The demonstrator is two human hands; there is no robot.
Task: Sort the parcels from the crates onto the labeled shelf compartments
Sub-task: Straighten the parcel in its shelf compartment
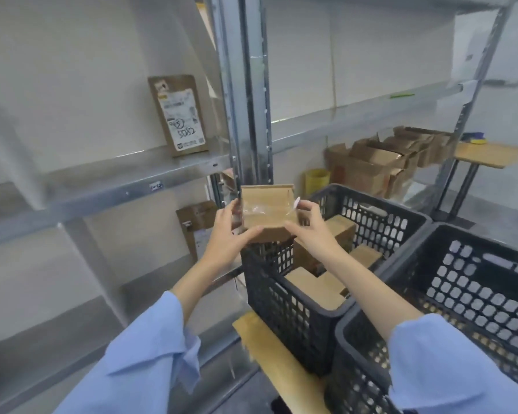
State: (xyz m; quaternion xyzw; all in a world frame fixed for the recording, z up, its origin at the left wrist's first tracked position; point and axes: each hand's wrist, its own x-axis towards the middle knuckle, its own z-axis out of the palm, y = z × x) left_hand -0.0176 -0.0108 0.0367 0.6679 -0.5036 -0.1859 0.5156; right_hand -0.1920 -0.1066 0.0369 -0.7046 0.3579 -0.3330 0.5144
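A small brown cardboard parcel [265,209] with clear tape across its top is held up above the near left corner of a black plastic crate [380,216]. My left hand [226,234] grips its left side, thumb under the front edge. My right hand [310,227] grips its right side, fingers curled at the corner. Several more brown parcels [311,286] lie inside that crate. A grey metal shelf [102,186] stands at the left. One labelled parcel [180,115] leans upright on its upper level, another [196,227] on the level below.
A second black crate [461,294] stands to the right; both crates rest on a wooden board [269,354]. Open cardboard boxes [386,159] and a yellow bin [317,179] sit behind the shelf posts [251,100]. A small wooden table [488,155] is far right.
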